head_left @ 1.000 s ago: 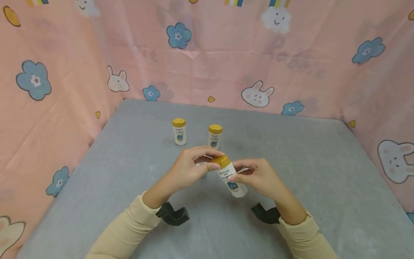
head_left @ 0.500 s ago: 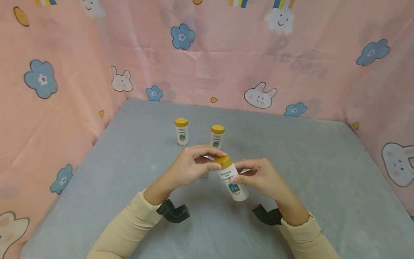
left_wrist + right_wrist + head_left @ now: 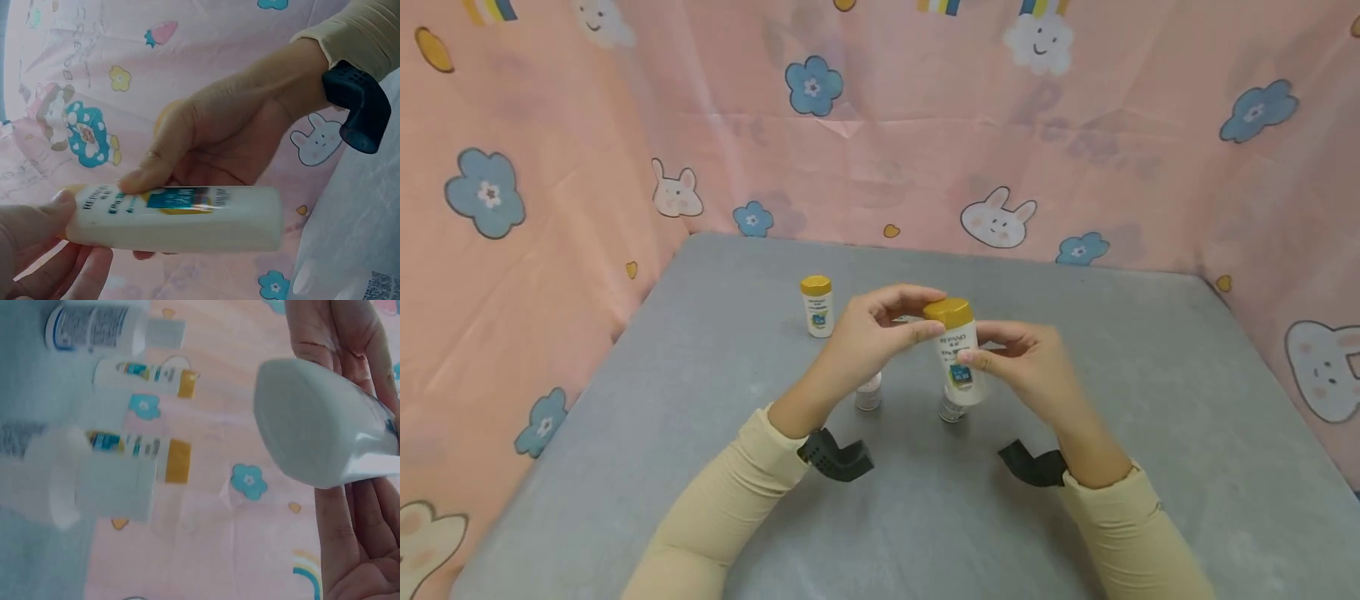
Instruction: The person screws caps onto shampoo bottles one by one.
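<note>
A white bottle with a gold cap (image 3: pixel 960 360) is held nearly upright between both hands, raised above the grey table. My left hand (image 3: pixel 880 329) pinches the cap at its sides, thumb in front. The body is gripped by my right hand (image 3: pixel 1030 358), its thumb lying over the label. From the left wrist side the bottle (image 3: pixel 187 219) shows its printed label. Its flat base (image 3: pixel 300 425) faces the right wrist camera. Just below and behind it stands a white bottle (image 3: pixel 952 410), mostly covered in the head view; its uncovered white neck (image 3: pixel 115 487) shows from the right wrist.
Another white bottle (image 3: pixel 868 393) stands behind my left forearm. Farther back is a gold-capped bottle (image 3: pixel 817 308); a second gold-capped bottle (image 3: pixel 139 450), hidden by my left hand in the head view, shows from the right wrist. Pink patterned cloth (image 3: pixel 880 150) walls the table.
Both hands have carried the gold-capped bottle up and to the right, turning it from slanted to nearly upright. The white bottle beneath it and the one by the left forearm show more now.
</note>
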